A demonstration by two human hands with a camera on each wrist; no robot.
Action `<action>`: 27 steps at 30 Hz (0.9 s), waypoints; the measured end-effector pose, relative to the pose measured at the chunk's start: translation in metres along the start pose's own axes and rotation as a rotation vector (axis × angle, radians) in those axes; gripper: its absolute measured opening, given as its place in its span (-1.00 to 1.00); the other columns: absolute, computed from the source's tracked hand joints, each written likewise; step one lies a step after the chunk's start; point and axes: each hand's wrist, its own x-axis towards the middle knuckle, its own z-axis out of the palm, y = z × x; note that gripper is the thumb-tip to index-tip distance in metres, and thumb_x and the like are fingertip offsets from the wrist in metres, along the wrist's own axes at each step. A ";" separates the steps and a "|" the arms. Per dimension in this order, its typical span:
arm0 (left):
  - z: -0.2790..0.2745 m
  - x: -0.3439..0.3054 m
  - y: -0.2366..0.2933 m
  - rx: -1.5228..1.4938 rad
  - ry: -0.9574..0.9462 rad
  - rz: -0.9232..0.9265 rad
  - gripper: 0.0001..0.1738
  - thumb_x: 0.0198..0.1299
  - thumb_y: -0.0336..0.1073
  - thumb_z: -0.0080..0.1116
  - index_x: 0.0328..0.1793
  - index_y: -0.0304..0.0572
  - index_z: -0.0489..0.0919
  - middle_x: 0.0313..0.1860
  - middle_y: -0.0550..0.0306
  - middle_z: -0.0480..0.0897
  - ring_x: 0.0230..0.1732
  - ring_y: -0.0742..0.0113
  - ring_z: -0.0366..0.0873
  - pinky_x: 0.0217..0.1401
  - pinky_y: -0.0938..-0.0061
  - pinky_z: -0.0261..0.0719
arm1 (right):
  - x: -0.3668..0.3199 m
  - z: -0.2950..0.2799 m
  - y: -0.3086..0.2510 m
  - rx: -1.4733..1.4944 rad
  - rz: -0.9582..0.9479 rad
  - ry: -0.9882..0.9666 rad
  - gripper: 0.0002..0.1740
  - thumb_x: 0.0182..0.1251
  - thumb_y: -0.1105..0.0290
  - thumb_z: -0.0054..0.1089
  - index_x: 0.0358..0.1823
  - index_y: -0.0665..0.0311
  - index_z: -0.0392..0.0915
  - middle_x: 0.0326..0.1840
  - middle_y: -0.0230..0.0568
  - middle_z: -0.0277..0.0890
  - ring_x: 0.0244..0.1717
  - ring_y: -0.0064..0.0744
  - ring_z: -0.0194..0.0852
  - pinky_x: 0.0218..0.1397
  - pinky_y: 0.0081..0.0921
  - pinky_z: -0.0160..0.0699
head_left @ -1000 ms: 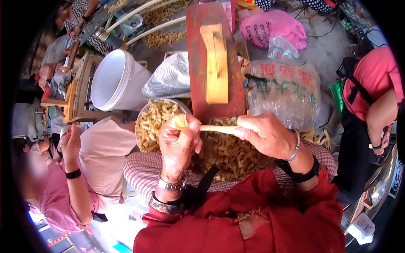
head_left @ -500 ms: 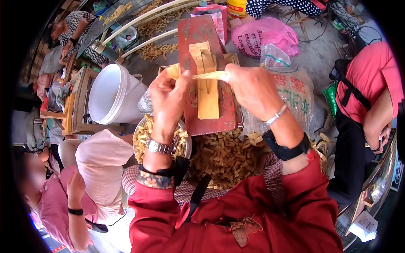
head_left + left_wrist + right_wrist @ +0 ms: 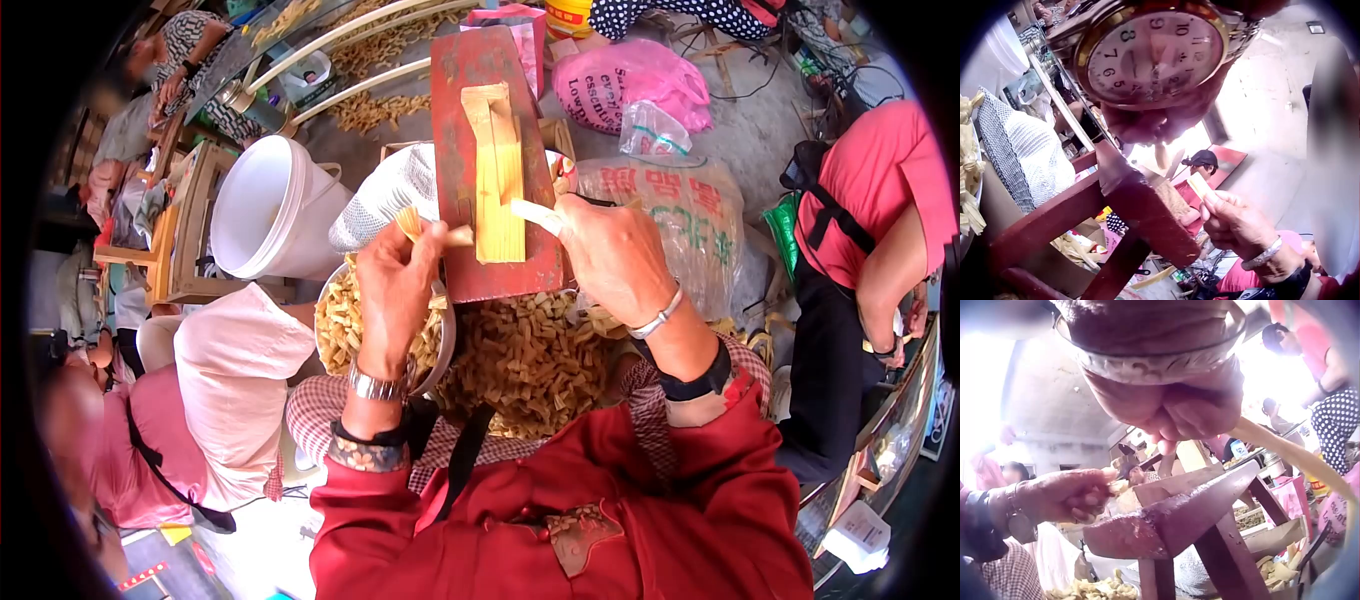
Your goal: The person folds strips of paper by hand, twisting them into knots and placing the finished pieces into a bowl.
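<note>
My left hand (image 3: pixel 396 282) pinches a short, pale-yellow knotted strip (image 3: pixel 408 222) between thumb and fingers, its frayed end fanned out upward. Across from it, my right hand (image 3: pixel 622 258) grips a longer pale strip (image 3: pixel 538 215); in the right wrist view its tail (image 3: pixel 1297 453) curves away behind that hand. Between the hands stands a narrow red bench (image 3: pixel 462 75) bearing a yellow wooden block (image 3: pixel 500 205) with an upright piece along its middle. The left hand is beside the bench's left edge, the right hand over its right edge.
Below the bench lies a heap of short yellow pieces (image 3: pixel 530 355), with a bowl (image 3: pixel 447 340) of similar pieces at its left. A white bucket (image 3: pixel 262 205), a mesh sack (image 3: pixel 385 195) and a clear printed bag (image 3: pixel 690 215) flank the bench. People sit on both sides.
Both hands rose over the wooden block with one strip stretched between them, then came back down and apart. The strip is now in two parts, one in each hand.
</note>
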 end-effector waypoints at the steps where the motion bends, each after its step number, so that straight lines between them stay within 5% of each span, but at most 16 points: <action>1: -0.003 -0.011 0.013 0.003 -0.048 -0.062 -0.84 0.28 -0.33 0.16 -0.22 -0.31 0.59 -0.50 0.35 0.58 -0.55 0.77 0.28 -0.53 0.72 0.23 | -0.001 -0.001 0.000 0.051 0.002 0.011 -0.87 0.27 0.37 -0.01 -0.41 0.22 0.43 -0.63 -0.09 0.50 -0.55 -0.04 0.56 -0.52 -0.12 0.43; 7: 0.000 -0.074 -0.008 -0.057 -0.270 -0.299 -0.73 0.23 -0.30 0.24 -0.03 -0.31 0.59 -0.46 0.34 0.61 -0.52 0.71 0.35 -0.50 0.75 0.31 | -0.028 -0.004 -0.037 0.167 -0.184 -0.111 -0.88 0.27 0.36 0.03 -0.35 0.22 0.48 -0.59 -0.22 0.49 -0.54 -0.22 0.57 -0.52 -0.32 0.49; 8: 0.000 -0.081 -0.012 0.186 -0.309 -0.350 -0.71 0.23 -0.28 0.24 -0.01 -0.31 0.59 -0.44 0.30 0.62 -0.51 0.71 0.37 -0.49 0.74 0.33 | -0.036 0.001 -0.044 0.223 -0.225 -0.161 -0.87 0.27 0.35 0.02 -0.32 0.26 0.47 -0.59 -0.21 0.50 -0.55 -0.24 0.57 -0.53 -0.32 0.49; 11: 0.009 -0.103 -0.077 0.053 -0.328 -0.187 -0.63 0.30 -0.13 0.15 0.03 -0.30 0.58 -0.42 0.28 0.61 -0.44 0.57 0.46 -0.41 0.64 0.45 | -0.066 0.028 -0.069 0.274 -0.284 -0.316 -0.90 0.23 0.37 0.05 -0.39 0.20 0.39 -0.58 -0.32 0.46 -0.52 -0.34 0.58 -0.58 -0.41 0.47; 12: 0.009 -0.102 -0.076 -0.285 -0.389 -0.483 -0.53 0.33 0.01 0.05 0.00 -0.32 0.59 -0.36 0.23 0.64 -0.34 0.51 0.52 -0.29 0.60 0.51 | -0.077 0.041 -0.073 0.299 -0.315 -0.324 -0.90 0.22 0.39 0.02 -0.40 0.25 0.36 -0.55 -0.29 0.48 -0.47 -0.30 0.59 -0.58 -0.41 0.48; 13: 0.013 -0.102 -0.068 -0.289 -0.422 -0.637 -0.45 0.35 0.08 -0.02 0.03 -0.35 0.56 -0.29 0.15 0.66 -0.27 0.47 0.56 -0.18 0.58 0.54 | -0.087 0.051 -0.078 0.418 -0.327 -0.276 -0.90 0.21 0.40 -0.01 -0.40 0.27 0.35 -0.50 -0.24 0.49 -0.42 -0.26 0.60 -0.56 -0.37 0.49; 16: 0.028 -0.101 -0.044 -0.613 -0.355 -0.842 -0.49 0.37 0.01 -0.02 0.11 -0.37 0.46 -0.24 0.04 0.66 -0.31 0.32 0.62 -0.15 0.44 0.62 | -0.116 0.082 -0.088 0.538 -0.388 -0.349 -0.82 0.30 0.34 -0.08 -0.32 0.30 0.42 -0.51 -0.19 0.52 -0.49 -0.20 0.59 -0.54 -0.25 0.47; 19: 0.027 -0.093 -0.047 -0.681 -0.418 -0.839 -0.48 0.36 0.03 -0.02 0.13 -0.33 0.46 -0.28 0.07 0.64 -0.36 0.37 0.58 -0.21 0.44 0.61 | -0.122 0.084 -0.095 0.661 -0.402 -0.438 -0.75 0.37 0.28 -0.13 -0.26 0.29 0.47 -0.53 -0.15 0.53 -0.53 -0.14 0.57 -0.54 -0.17 0.45; 21: 0.029 -0.095 -0.046 -0.728 -0.332 -0.842 -0.60 0.39 -0.08 -0.04 0.03 -0.31 0.50 -0.46 0.21 0.53 -0.56 0.50 0.39 -0.43 0.56 0.46 | -0.123 0.072 -0.098 0.748 -0.335 -0.508 -0.75 0.39 0.26 -0.14 -0.25 0.24 0.48 -0.54 -0.15 0.51 -0.53 -0.11 0.56 -0.55 -0.16 0.42; 24: 0.017 -0.098 -0.054 -0.749 -0.361 -0.806 -0.75 0.41 -0.25 -0.07 -0.06 -0.28 0.53 -0.60 0.31 0.34 -0.64 0.58 0.15 -0.58 0.64 0.18 | -0.120 0.061 -0.097 0.872 -0.181 -0.270 -0.83 0.35 0.26 -0.01 -0.29 0.19 0.43 -0.58 -0.14 0.42 -0.56 -0.06 0.50 -0.53 -0.17 0.42; 25: 0.002 -0.097 -0.066 -0.681 -0.509 -0.743 -0.74 0.38 -0.23 -0.02 -0.04 -0.28 0.53 -0.49 0.24 0.47 -0.52 0.53 0.34 -0.45 0.60 0.36 | -0.115 0.058 -0.094 0.905 -0.126 -0.198 -0.84 0.34 0.27 0.02 -0.30 0.19 0.41 -0.58 -0.14 0.40 -0.56 -0.06 0.49 -0.52 -0.17 0.42; 26: -0.007 -0.103 -0.075 -0.226 -0.582 -0.321 -0.70 0.37 -0.19 -0.01 -0.03 -0.29 0.53 -0.40 0.19 0.52 -0.40 0.49 0.42 -0.33 0.58 0.43 | -0.112 0.060 -0.092 0.851 -0.091 -0.105 -0.83 0.31 0.29 0.08 -0.35 0.20 0.37 -0.51 -0.13 0.39 -0.46 -0.05 0.50 -0.43 -0.21 0.45; 27: -0.011 -0.115 -0.077 -0.159 -0.527 -0.255 -0.65 0.35 -0.13 0.00 -0.02 -0.30 0.53 -0.27 0.12 0.57 -0.21 0.42 0.48 -0.16 0.53 0.48 | -0.102 0.052 -0.089 0.853 -0.099 0.005 -0.83 0.29 0.32 0.08 -0.38 0.22 0.35 -0.45 -0.13 0.38 -0.33 -0.06 0.48 -0.34 -0.24 0.46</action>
